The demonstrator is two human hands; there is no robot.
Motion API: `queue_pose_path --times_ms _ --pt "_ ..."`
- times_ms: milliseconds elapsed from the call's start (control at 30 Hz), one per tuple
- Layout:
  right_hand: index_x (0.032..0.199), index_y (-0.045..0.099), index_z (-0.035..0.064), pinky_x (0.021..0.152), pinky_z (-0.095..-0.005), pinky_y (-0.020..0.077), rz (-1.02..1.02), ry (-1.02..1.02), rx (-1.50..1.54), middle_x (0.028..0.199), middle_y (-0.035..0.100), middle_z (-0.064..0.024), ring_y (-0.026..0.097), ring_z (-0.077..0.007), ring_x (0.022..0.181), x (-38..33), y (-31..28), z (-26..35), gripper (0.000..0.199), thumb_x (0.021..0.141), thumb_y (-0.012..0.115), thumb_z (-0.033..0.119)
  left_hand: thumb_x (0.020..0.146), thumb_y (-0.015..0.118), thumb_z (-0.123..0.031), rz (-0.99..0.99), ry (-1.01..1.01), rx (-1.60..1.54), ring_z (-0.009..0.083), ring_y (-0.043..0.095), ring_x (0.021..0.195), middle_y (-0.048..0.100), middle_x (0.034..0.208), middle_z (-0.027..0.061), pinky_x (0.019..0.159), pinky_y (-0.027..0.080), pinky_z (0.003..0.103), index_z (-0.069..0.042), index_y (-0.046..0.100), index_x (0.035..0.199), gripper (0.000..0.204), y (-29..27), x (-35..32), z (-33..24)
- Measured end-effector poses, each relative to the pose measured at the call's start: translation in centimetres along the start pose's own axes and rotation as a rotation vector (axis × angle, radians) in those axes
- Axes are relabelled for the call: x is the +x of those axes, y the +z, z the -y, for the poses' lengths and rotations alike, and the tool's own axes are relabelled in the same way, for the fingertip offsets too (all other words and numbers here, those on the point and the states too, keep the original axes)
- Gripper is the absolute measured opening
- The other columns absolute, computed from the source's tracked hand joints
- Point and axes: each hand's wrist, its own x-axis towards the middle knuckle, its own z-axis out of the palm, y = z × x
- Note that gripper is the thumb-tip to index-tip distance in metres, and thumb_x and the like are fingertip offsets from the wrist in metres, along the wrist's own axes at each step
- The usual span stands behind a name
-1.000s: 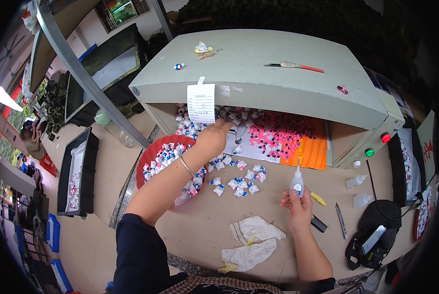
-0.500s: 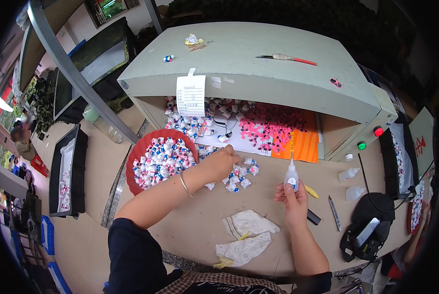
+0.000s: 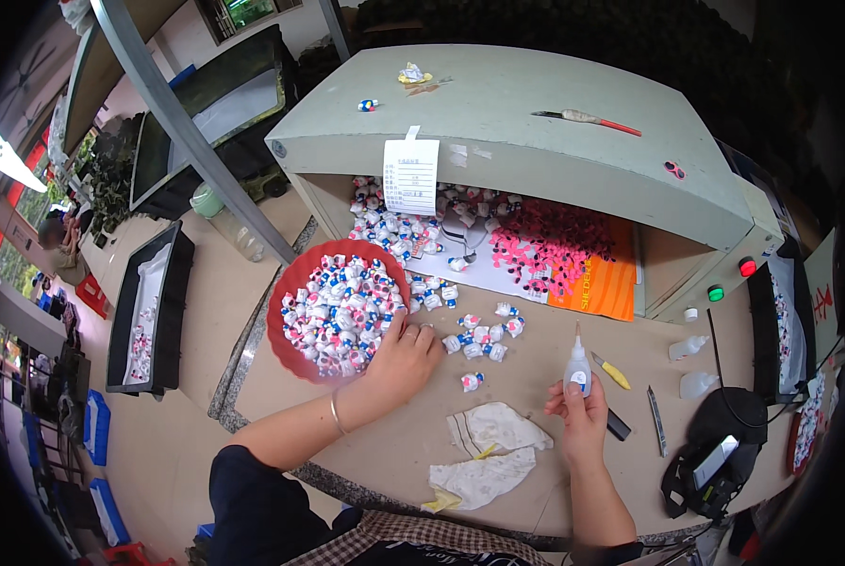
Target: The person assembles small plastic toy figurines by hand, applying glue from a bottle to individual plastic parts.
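My left hand (image 3: pixel 404 364) is at the right rim of a red plastic bowl (image 3: pixel 288 355) heaped with small white, blue and pink figurines (image 3: pixel 333 307). Its fingers are partly spread, one pointing toward the heap; nothing shows in them, though their undersides are hidden. In my right hand (image 3: pixel 583 415), a small squeeze bottle (image 3: pixel 578 370) with a thin nozzle stands upright, gripped between thumb and fingers. Between the hands lies a loose cluster of figurines (image 3: pixel 481 338), and one single figurine (image 3: pixel 472 381) lies closer to me.
Behind stands a grey box shelf (image 3: pixel 507 113) sheltering more figurines and many pink pieces (image 3: pixel 559 247). Two white cloths (image 3: pixel 488 467) lie near me. Rightward are a yellow knife (image 3: pixel 611 371), a pen (image 3: pixel 656 420), small bottles (image 3: pixel 698 384) and a black bag (image 3: pixel 724 443).
My left hand has moved left and nearer, from the loose figurines to the bowl's rim. My right hand still holds the bottle upright. The whole view has shifted slightly.
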Motion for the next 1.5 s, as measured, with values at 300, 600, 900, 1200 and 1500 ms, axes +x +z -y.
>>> queue_pose_path --times_ms 300,600,900,1200,1500 --pt "0.107 0.041 0.0030 0.059 -0.0242 0.0458 -0.033 -0.008 -0.045 0.082 0.054 -0.0061 0.052 -0.0094 0.063 0.0 -0.4 -0.5 0.027 0.088 0.046 0.022 0.070 0.054 -0.003 -0.130 -0.197 -0.633 0.0251 0.055 0.084 0.050 0.095 0.0093 0.068 0.047 0.033 -0.006 0.052 0.102 0.032 0.3 1.7 -2.2" --pt "0.109 0.040 0.0014 0.058 -0.0244 0.0469 -0.012 0.001 0.003 0.076 0.054 -0.0063 0.052 -0.0106 0.059 0.2 -0.1 -0.6 0.031 0.089 0.043 0.025 0.078 0.058 -0.014 -0.154 -0.104 -0.720 0.0215 0.056 0.069 0.051 0.097 0.0079 0.061 0.049 0.029 -0.008 0.055 0.098 0.022 0.9 -0.2 -5.4" --pt "0.106 0.041 0.0002 0.054 -0.0264 0.0502 0.185 0.092 0.062 0.080 0.057 -0.0107 0.058 -0.0146 0.064 -0.3 -0.6 0.5 0.025 0.088 0.045 0.017 0.085 0.052 -0.007 0.239 -0.632 -2.125 0.0092 0.057 0.082 0.052 0.103 0.0047 0.062 0.044 0.019 -0.007 0.046 0.114 0.030 0.0 -2.1 -7.5" --pt "0.100 0.047 -0.0018 0.053 -0.0255 0.0518 0.260 0.014 0.010 0.083 0.056 -0.0093 0.057 -0.0131 0.064 -1.5 0.0 2.3 0.019 0.082 0.051 0.003 0.086 0.046 -0.004 0.158 -0.703 -2.500 0.0150 0.053 0.099 0.050 0.115 0.0069 0.074 0.045 0.023 -0.008 0.040 0.121 0.036 1.1 -2.2 -7.7" --pt "0.096 0.048 -0.0035 0.054 -0.0244 0.0501 0.173 -0.181 -0.055 0.093 0.042 -0.0090 0.052 -0.0131 0.072 -1.1 1.3 -1.6 0.018 0.081 0.053 0.005 0.085 0.047 -0.001 0.133 -0.743 -2.353 0.0156 0.054 0.098 0.052 0.111 0.0066 0.073 0.047 0.024 -0.008 0.039 0.123 0.040 1.0 -2.1 -7.8"
